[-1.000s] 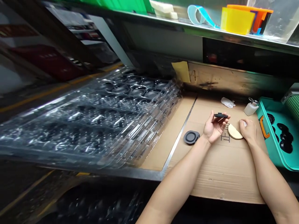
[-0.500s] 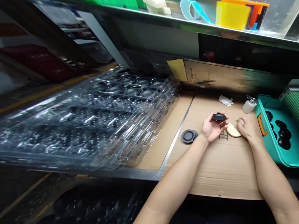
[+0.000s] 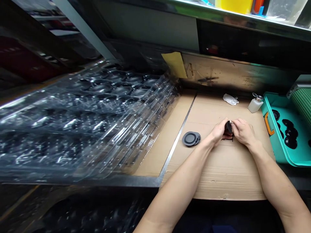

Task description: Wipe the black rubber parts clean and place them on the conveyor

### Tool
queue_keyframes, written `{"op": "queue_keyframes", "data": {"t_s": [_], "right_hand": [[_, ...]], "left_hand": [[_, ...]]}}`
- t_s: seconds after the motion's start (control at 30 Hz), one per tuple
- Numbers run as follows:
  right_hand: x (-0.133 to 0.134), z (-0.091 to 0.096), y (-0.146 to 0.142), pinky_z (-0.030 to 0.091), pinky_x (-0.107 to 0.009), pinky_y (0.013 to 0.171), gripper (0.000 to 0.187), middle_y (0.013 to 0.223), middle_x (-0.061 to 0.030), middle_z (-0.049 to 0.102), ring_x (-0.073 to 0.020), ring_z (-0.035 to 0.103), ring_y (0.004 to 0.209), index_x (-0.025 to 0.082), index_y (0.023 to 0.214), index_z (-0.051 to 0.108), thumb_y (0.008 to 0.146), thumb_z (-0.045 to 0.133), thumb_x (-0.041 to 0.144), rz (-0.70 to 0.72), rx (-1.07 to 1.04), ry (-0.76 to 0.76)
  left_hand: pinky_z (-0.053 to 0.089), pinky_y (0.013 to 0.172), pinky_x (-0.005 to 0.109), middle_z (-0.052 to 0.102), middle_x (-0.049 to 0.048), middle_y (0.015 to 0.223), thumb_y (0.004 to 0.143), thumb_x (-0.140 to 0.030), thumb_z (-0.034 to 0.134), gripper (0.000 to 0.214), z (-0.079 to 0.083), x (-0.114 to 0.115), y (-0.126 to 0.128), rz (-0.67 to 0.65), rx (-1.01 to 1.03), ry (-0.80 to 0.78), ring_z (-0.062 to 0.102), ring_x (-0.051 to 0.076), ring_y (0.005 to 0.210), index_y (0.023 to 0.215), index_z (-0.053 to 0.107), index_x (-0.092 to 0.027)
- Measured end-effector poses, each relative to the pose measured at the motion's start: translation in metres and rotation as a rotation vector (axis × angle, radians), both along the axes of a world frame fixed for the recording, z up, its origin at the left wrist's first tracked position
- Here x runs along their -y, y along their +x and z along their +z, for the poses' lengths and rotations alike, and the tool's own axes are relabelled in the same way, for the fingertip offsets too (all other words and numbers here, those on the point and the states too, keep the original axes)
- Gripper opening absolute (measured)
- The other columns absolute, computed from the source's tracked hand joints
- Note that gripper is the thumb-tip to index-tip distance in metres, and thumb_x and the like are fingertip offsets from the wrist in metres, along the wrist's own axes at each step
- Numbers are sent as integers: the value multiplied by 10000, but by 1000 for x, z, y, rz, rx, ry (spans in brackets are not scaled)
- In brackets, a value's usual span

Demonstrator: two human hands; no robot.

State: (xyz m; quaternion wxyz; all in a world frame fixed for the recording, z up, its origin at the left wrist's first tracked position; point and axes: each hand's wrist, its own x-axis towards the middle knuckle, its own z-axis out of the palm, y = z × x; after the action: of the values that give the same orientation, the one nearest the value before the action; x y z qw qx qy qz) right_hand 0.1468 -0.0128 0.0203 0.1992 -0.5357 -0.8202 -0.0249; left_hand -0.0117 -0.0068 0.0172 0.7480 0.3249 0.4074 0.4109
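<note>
My left hand (image 3: 220,131) and my right hand (image 3: 243,132) meet above the cardboard sheet (image 3: 218,174), both gripping a small black round disc (image 3: 228,127) between their fingers. Most of the disc is hidden by my fingers. To the left of my left hand lies a short stack of dark grey round discs (image 3: 191,138). The pale half-round pad seen earlier does not show, and I cannot tell whether my hands cover it.
Stacked transparent blister trays (image 3: 85,124) fill the left. A teal tray (image 3: 273,136) of black discs stands at the right, beyond a white pump bottle (image 3: 255,104) and crumpled white cloth (image 3: 230,99). A steel shelf (image 3: 230,16) runs overhead.
My right hand has moved left from the pale pad and joined my left hand on the black disc. The pad is no longer visible. The view has shifted slightly.
</note>
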Motion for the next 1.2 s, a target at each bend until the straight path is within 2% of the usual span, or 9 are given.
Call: {"op": "queue_keyframes", "data": {"t_s": [0.1,0.17,0.27,0.33,0.43,0.53,0.67,0.9,1.2], "right_hand": [[2,4,-3,396,-300,793,277,1016,-76,699,-219,624,976,220,1096,711,1070,450,310,-10,69,-10],[2,5,-5,380,-299,781,289,1009,-78,697,-217,616,965,220,1060,711,1076,438,312,-15,104,-19],[2,3,-8,364,-302,766,302,993,-79,695,-215,608,940,218,1014,704,1080,428,321,-29,145,-22],[2,1,-8,359,-303,758,295,983,-79,697,-212,604,918,212,980,697,1074,434,309,-31,162,-26],[1,0,-8,362,-306,760,289,980,-87,699,-210,598,894,199,945,687,1065,436,278,-6,175,-30],[1,-1,-10,373,-308,774,283,970,-92,695,-213,597,886,188,949,683,1060,432,258,20,177,-10],[0,-1,-10,387,-301,790,272,967,-86,695,-210,603,888,189,962,677,1054,428,248,33,128,21],[-1,1,1,382,-282,745,262,942,-45,702,-184,621,860,220,930,680,1052,456,281,49,66,-71],[-3,4,1,382,-291,741,240,917,-62,716,-193,626,843,210,877,703,997,503,264,17,150,-61]], "left_hand": [[577,538,284,634,29,686,1008,-482,453,393,2,1,1,-2,-6,-23,632,155,592,831,606,-166],[515,471,249,620,31,647,1021,-475,383,424,0,0,4,2,-45,-23,601,146,526,815,591,-169],[335,364,217,557,26,534,1029,-570,275,585,-5,-2,6,21,-190,24,477,116,388,692,554,-183],[279,350,235,508,22,462,1015,-665,223,698,-7,0,7,30,-352,84,421,111,337,616,545,-192],[340,390,258,489,31,418,1005,-720,176,791,-6,4,5,14,-552,183,442,126,333,558,566,-196],[405,462,263,515,56,422,1028,-668,175,797,-4,6,5,-6,-647,253,512,144,391,500,549,-203],[396,461,257,520,57,423,1037,-615,226,753,-6,6,6,-9,-651,271,516,142,397,491,537,-200],[300,377,245,476,16,401,1015,-650,214,745,-9,6,5,-14,-491,206,414,119,311,568,589,-186],[404,531,261,497,36,400,1047,-527,236,710,-6,7,6,-28,-601,326,506,158,433,516,581,-205]]}}
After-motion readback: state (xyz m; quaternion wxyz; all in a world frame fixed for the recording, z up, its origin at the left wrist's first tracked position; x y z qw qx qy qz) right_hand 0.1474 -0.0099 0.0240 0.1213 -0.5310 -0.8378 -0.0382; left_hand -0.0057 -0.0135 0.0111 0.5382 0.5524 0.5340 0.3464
